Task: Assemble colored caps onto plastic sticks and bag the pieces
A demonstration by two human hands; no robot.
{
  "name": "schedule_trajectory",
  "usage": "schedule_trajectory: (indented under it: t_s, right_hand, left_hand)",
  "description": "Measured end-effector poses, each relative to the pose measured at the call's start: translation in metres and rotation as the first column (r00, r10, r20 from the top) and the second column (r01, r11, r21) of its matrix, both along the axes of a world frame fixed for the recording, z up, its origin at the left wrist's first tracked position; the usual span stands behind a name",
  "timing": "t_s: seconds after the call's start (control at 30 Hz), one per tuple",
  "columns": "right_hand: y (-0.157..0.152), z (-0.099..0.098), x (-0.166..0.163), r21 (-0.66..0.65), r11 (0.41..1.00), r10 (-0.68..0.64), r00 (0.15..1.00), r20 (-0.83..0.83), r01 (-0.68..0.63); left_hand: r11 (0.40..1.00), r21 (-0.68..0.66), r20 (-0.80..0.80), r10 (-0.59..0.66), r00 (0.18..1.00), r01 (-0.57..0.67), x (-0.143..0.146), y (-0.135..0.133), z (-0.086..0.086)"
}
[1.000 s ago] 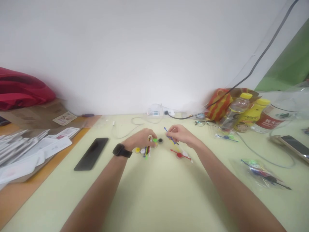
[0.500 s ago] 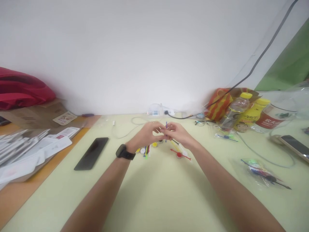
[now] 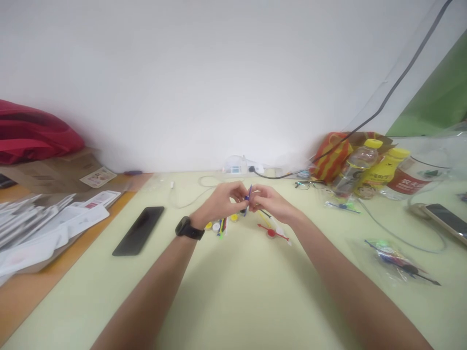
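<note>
Above the table, my left hand [image 3: 221, 200] is closed in a pinch on a small blue plastic arrow-shaped piece [image 3: 249, 195]. On its other side, the fingers of my right hand [image 3: 273, 201] are closed against the same piece. It stands nearly upright and tilts slightly; the fingertips hide part of it. Below my right hand lies a red arrow-shaped piece [image 3: 271, 233] on a round base, beside yellow and white slender pieces. Under my left hand are a yellow round piece [image 3: 234, 218], a white round piece [image 3: 216, 226] and several thin coloured sticks [image 3: 222, 227].
A black phone [image 3: 138, 231] lies at left, near white paper packets [image 3: 83, 214]. At right are a plastic bag of coloured parts [image 3: 399, 262], another phone [image 3: 447, 218] and yellow-capped bottles [image 3: 386, 170]. Cables and eyeglasses [image 3: 310, 184] lie toward the wall.
My fingertips, touching each other before, now sit on either side of the blue piece. It has shifted slightly left and tilted. Parts on the table stay put.
</note>
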State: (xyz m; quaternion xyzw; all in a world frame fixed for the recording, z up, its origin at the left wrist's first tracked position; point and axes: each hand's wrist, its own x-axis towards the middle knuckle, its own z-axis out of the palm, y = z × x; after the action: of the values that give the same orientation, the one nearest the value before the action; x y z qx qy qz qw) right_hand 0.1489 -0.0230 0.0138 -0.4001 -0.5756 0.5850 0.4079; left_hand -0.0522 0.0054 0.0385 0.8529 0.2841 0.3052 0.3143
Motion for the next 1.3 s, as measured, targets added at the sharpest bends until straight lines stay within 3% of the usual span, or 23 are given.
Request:
schedule_trajectory:
  t_s: [0.1, 0.2, 0.37, 0.47, 0.53, 0.6, 0.73, 0.8, 0.97, 1.17, 1.3]
  right_hand:
    - [-0.001, -0.001, -0.003, 0.075, 0.997, -0.032, 0.992, 0.125, 0.023]
    - [0.002, -0.007, -0.001, 0.195, 0.977, -0.144, 0.934, 0.326, 0.082]
    - [0.008, -0.021, 0.008, 0.286, 0.958, -0.184, 0.705, 0.685, -0.028]
    - [0.007, -0.02, 0.013, 0.298, 0.952, -0.203, 0.584, 0.786, -0.071]
    - [0.003, -0.013, 0.017, 0.303, 0.95, -0.212, 0.556, 0.803, -0.074]
    - [-0.002, -0.002, 0.02, 0.265, 0.957, -0.157, 0.549, 0.821, -0.122]
    - [-0.015, 0.021, 0.022, 0.017, 0.966, 0.117, 0.496, 0.86, -0.257]
    - [-0.02, 0.026, 0.02, -0.062, 0.957, 0.189, 0.451, 0.873, -0.282]
    - [-0.022, 0.024, 0.013, -0.086, 0.953, 0.18, 0.314, 0.932, -0.29]
    - [-0.018, 0.024, 0.015, -0.161, 0.939, 0.236, 0.23, 0.944, -0.304]
    - [-0.017, 0.022, 0.016, -0.158, 0.941, 0.219, 0.18, 0.959, -0.3]
  left_hand:
    - [0.999, -0.038, -0.021, -0.011, 1.0, 0.01, 0.0, -0.001, -0.001]
    - [0.993, -0.117, -0.071, -0.012, 0.997, 0.003, -0.001, -0.001, -0.004]
    - [0.99, -0.094, -0.224, -0.124, 0.967, 0.105, -0.002, -0.001, -0.01]
    - [0.988, -0.089, -0.368, -0.149, 0.918, 0.125, -0.001, 0.0, -0.015]
    - [0.99, -0.106, -0.432, -0.13, 0.892, 0.093, -0.002, 0.002, -0.018]
    - [0.991, -0.104, -0.448, -0.117, 0.886, 0.079, -0.004, 0.005, -0.021]
    - [0.996, -0.027, -0.401, -0.09, 0.912, 0.087, -0.009, 0.009, -0.023]
    - [0.998, 0.015, -0.391, -0.056, 0.919, 0.067, -0.011, 0.009, -0.022]
    - [0.997, 0.055, -0.418, -0.033, 0.908, 0.062, -0.01, 0.009, -0.024]
    - [0.993, 0.112, -0.406, 0.014, 0.914, 0.035, -0.007, 0.013, -0.032]
    - [0.993, 0.117, -0.364, 0.039, 0.931, 0.004, -0.013, 0.016, -0.029]
